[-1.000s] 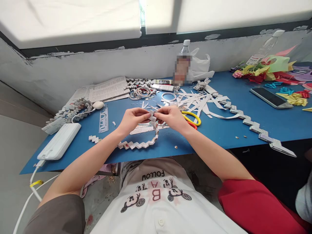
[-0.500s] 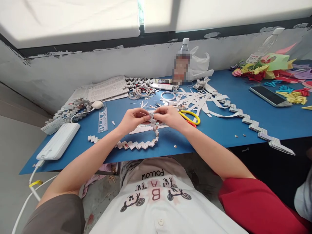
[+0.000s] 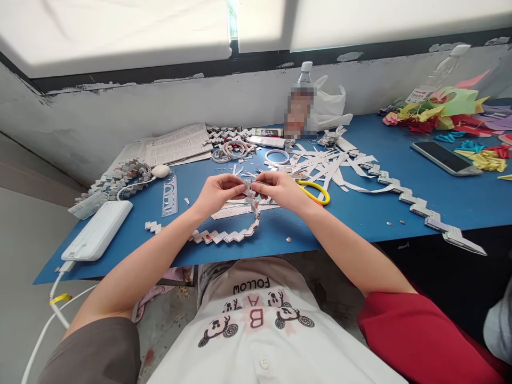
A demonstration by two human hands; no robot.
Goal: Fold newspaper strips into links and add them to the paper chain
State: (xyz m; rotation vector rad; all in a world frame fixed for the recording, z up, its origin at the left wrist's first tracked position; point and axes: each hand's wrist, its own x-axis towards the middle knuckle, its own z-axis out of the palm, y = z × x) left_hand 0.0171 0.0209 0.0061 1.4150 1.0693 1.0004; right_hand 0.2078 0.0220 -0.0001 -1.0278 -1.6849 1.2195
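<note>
A zigzag chain of folded newspaper strips (image 3: 236, 236) curves over the blue table, and its upper end rises between my hands. My left hand (image 3: 221, 195) pinches that end from the left with thumb and forefinger. From the other side, my right hand (image 3: 277, 189) grips the same end, its thumb close to the left thumb. The fingers partly hide the links there. Beneath the hands lie flat printed paper pieces (image 3: 232, 210). Scissors with yellow handles (image 3: 320, 192) rest just right of my right hand.
Cut paper strips (image 3: 320, 165) lie beyond the scissors, and a second folded chain (image 3: 412, 200) runs to the right edge. A white power bank (image 3: 98, 230), a clear ruler (image 3: 169, 194), newspapers (image 3: 176, 146), a bottle (image 3: 300, 104) and a phone (image 3: 445, 157) are around.
Both hands stay at nearly the same spot on the chain's end. The fingers have shifted slightly, with the right thumb now lying across the top link. The view has moved a little.
</note>
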